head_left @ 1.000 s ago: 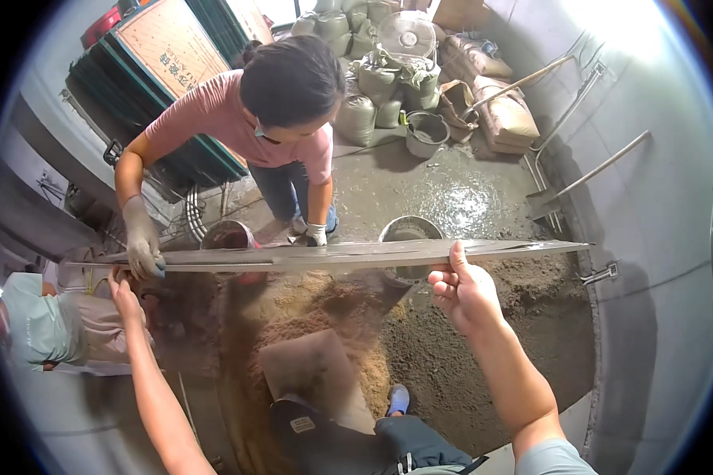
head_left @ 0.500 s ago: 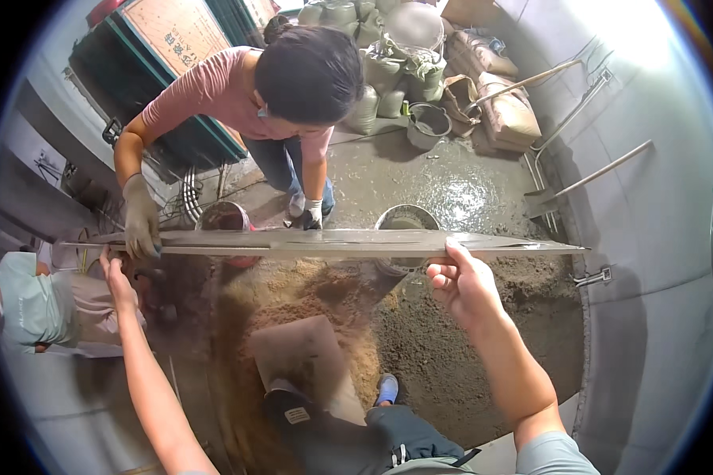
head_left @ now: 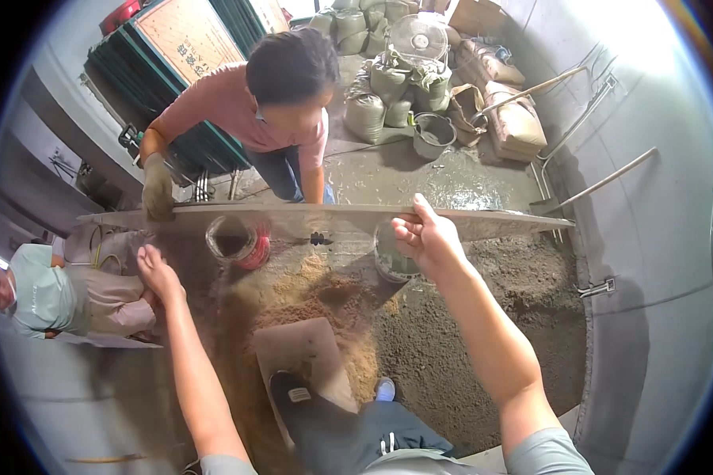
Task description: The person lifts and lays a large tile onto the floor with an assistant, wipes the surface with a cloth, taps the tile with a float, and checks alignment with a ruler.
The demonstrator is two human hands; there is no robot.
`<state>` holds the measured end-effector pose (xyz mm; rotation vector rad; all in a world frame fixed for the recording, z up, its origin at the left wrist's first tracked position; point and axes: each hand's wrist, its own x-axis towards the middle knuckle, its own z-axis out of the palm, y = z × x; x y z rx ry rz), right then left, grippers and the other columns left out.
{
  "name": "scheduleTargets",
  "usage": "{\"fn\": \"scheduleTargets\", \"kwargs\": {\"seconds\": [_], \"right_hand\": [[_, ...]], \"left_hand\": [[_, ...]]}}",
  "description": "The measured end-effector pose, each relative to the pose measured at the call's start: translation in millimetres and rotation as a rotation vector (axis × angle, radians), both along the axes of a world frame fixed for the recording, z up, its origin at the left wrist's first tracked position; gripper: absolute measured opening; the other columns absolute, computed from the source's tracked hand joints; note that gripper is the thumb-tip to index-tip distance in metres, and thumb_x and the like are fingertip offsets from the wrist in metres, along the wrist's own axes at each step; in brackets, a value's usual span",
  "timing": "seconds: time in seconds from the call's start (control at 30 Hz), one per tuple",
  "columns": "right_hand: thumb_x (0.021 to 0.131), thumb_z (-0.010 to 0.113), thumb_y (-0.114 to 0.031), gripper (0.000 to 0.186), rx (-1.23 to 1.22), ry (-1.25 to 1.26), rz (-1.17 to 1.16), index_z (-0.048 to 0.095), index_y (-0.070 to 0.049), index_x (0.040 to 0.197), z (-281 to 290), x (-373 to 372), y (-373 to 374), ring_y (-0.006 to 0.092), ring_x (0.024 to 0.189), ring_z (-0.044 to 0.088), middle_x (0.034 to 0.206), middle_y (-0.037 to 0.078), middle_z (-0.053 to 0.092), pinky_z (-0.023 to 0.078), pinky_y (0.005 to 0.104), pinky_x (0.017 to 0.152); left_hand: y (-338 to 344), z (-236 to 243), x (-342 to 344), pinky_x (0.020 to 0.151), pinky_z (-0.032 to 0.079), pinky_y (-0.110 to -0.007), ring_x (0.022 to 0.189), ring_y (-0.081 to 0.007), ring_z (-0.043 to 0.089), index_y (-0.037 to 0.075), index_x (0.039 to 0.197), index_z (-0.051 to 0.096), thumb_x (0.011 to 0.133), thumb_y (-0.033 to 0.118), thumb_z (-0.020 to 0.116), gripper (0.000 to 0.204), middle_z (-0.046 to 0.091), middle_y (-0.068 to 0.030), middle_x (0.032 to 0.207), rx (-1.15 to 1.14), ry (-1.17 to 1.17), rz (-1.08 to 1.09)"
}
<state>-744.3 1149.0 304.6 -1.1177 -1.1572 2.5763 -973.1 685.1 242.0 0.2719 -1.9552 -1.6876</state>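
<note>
One large clear sheet point(head_left: 325, 237), smeared with dirt, is held almost level across the middle of the view, its far edge running from 9 o'clock to 3 o'clock. The right hand point(head_left: 424, 237) is clamped on that edge right of centre, thumb on top and fingers curled beneath. The left hand point(head_left: 157, 269) sits at about 9 o'clock against the sheet's left part, fingers loosely spread; whether it grips the sheet or only presses on it cannot be told.

A second person in a pink shirt point(head_left: 230, 103) leans in from 12 o'clock and holds the far left corner with one gloved hand point(head_left: 157, 190). A third person in a pale green shirt point(head_left: 40, 289) is at 9 o'clock, low at the left rim.

Two round buckets show through the sheet: a red one point(head_left: 242, 241) left of centre and a grey one point(head_left: 392, 253) just beneath the right hand. A third bucket point(head_left: 434, 134) stands at 1 o'clock beside a stack of filled sacks point(head_left: 380, 87). One fan point(head_left: 420, 36) stands behind the sacks. Two long-handled shovels point(head_left: 594, 186) lean on the curved wall at 2 o'clock.

Below the sheet lies a mound of tan and dark soil point(head_left: 420, 348).
</note>
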Motion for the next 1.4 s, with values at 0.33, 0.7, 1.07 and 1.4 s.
{"fn": "scheduleTargets", "kwargs": {"seconds": [0.33, 0.7, 1.07, 1.4], "right_hand": [[0.097, 0.058, -0.043, 0.046, 0.039, 0.061, 0.000, 0.056, 0.002, 0.109, 6, -44, 24, 0.0183, 0.074, 0.066, 0.090, 0.013, 0.068, 0.054, 0.0351, 0.071], [0.090, 0.068, -0.047, 0.047, 0.200, -0.045, -0.052, 0.058, -0.002, 0.099, -3, -87, 56, 0.0180, 0.064, 0.061, 0.079, 0.007, 0.061, 0.051, 0.0346, 0.062], [0.091, 0.068, -0.046, 0.044, 0.082, -0.195, -0.305, 0.059, -0.005, 0.078, 25, -141, 68, 0.0188, 0.049, 0.060, 0.061, 0.008, 0.059, 0.048, 0.0283, 0.042], [0.090, 0.069, -0.046, 0.044, 0.153, -0.197, -0.421, 0.057, -0.007, 0.075, 20, -181, 81, 0.0177, 0.049, 0.059, 0.060, 0.006, 0.058, 0.047, 0.0259, 0.042]], "left_hand": [[154, 99, 54, 0.110, 0.036, -0.045, 0.131, -0.0376, 0.047, -0.003, 0.134, 0.052, 0.095, 0.019, 0.060, 0.045, 0.049, -0.0212, 0.140, -1.013, 0.503, -0.382], [205, 45, -39, 0.116, 0.025, -0.051, 0.143, -0.0402, 0.029, -0.002, 0.150, 0.029, 0.094, 0.041, 0.057, 0.076, 0.036, -0.0216, 0.152, -1.218, 0.459, -0.469], [234, 64, -92, 0.114, 0.026, -0.054, 0.139, -0.0408, 0.036, 0.004, 0.148, 0.039, 0.089, 0.039, 0.066, 0.073, 0.041, -0.0193, 0.150, -1.136, 0.292, -0.614], [246, 61, -134, 0.111, 0.027, -0.060, 0.136, -0.0457, 0.038, 0.011, 0.148, 0.035, 0.084, 0.021, 0.072, 0.075, 0.036, -0.0244, 0.151, -1.008, 0.347, -0.725]]}}
